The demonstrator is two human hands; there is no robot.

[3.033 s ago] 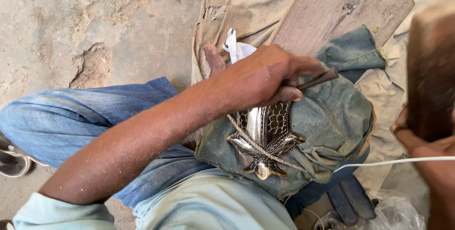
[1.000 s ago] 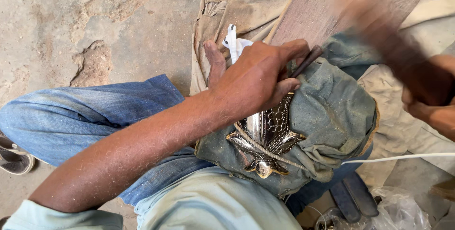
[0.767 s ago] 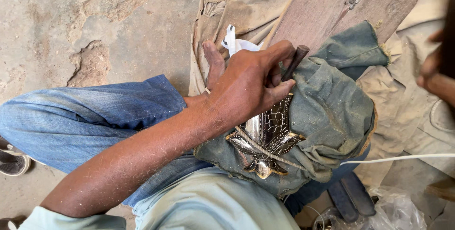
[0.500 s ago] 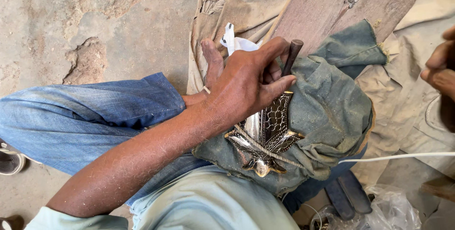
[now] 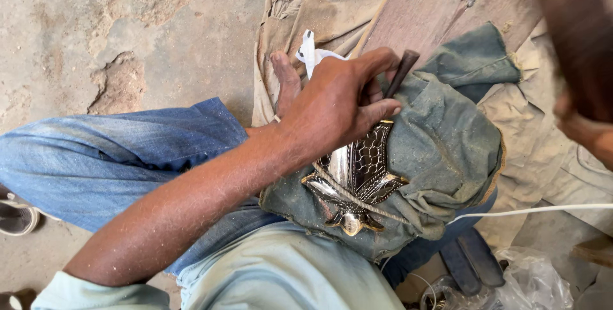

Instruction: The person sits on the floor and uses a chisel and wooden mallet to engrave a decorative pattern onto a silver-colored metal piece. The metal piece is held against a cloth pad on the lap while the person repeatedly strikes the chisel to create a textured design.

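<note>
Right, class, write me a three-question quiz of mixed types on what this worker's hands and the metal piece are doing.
1. True or false: the left hand grips a dark rod-shaped tool.
2. The shiny patterned metal piece rests on: A bare concrete, B a grey-green cloth bundle, C a wooden plank.
3. Fill in: the right hand appears ____ at the frame's right edge.

Key: 1 true; 2 B; 3 blurred.

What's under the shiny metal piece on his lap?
The metal piece lies on a grey-green cloth, tied with string. What the cloth wraps stays hidden.
</note>
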